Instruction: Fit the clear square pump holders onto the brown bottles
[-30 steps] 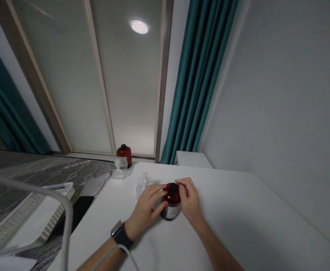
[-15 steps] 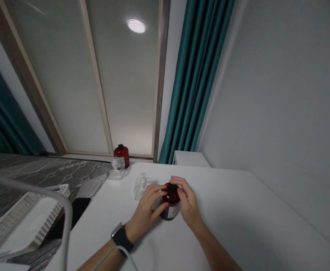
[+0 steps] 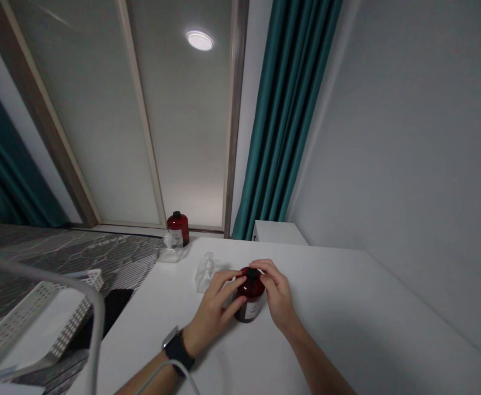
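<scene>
A dark red bottle [image 3: 249, 299] with a black cap and a white label stands upright on the white table [image 3: 326, 307]. My left hand [image 3: 219, 302] holds its left side, fingers on the shoulder and thumb lower on the body. On the other side, my right hand [image 3: 277, 291] curves round the shoulder with its fingertips by the cap. A watch [image 3: 177, 343] is on my left wrist. Just beyond my left hand lies a clear glass-like piece [image 3: 206, 273] with a rounded knob.
Another red bottle [image 3: 178, 229] with a black cap stands at the table's far left corner, behind a second clear piece [image 3: 169, 251]. A white perforated basket [image 3: 55, 315] sits to the left. A pale cable [image 3: 96, 323] crosses the near left. Behind the table is a white box-like cabinet [image 3: 279, 232].
Almost nothing differs. My right thumb and fingers have shifted slightly to the right around the bottle's shoulder, while my left hand keeps its place.
</scene>
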The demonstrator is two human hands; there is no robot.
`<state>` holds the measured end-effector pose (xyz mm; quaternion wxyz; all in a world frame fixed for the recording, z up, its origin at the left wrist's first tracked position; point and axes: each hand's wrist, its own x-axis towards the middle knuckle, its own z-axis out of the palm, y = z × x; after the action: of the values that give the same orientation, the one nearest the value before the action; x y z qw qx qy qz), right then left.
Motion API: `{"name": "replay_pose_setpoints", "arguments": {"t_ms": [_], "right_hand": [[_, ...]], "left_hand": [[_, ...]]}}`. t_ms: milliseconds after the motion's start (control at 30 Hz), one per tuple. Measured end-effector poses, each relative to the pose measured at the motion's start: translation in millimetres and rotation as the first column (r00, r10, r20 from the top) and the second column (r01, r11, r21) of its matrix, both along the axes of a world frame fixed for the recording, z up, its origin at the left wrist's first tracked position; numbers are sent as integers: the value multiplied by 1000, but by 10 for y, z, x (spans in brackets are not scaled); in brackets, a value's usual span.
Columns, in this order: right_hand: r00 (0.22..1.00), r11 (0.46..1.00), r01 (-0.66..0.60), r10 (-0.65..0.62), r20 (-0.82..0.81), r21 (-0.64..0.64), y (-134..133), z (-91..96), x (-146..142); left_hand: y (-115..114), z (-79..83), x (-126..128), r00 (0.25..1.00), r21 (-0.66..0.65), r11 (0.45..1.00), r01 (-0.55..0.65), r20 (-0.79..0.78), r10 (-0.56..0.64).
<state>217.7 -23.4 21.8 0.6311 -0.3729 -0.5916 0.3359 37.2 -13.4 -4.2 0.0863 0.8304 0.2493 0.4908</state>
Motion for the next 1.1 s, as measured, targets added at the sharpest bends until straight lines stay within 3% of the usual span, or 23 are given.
{"name": "replay_pose_setpoints", "arguments": {"t_ms": [100, 300, 467, 667, 900, 1100], "right_hand": [[995, 996, -76, 72, -73, -56, -16, -5, -23], [998, 999, 33, -35, 51, 39, -12, 20, 11], [996, 992, -83, 81, -31, -90, -28, 14, -5], [997, 999, 18, -21, 74, 49, -6, -5, 3], [999, 998, -46, 46, 3, -41, -16, -33, 3], [999, 1000, -29, 29, 16, 4, -2, -48, -29]], "left_hand": [[-6, 5, -1, 1000, -1, 1000, 4, -2, -4], [-4, 2, -3, 1000, -15, 1000, 5, 0, -5], [-2, 6, -5, 1000, -15, 1000, 10, 3, -10], [-10, 13, -9, 1000, -22, 1000, 9, 5, -9], [-15, 20, -5, 1000, -16, 1000, 4, 1, -4], [-11, 24, -9, 1000, -19, 1000, 8, -15, -8]]}}
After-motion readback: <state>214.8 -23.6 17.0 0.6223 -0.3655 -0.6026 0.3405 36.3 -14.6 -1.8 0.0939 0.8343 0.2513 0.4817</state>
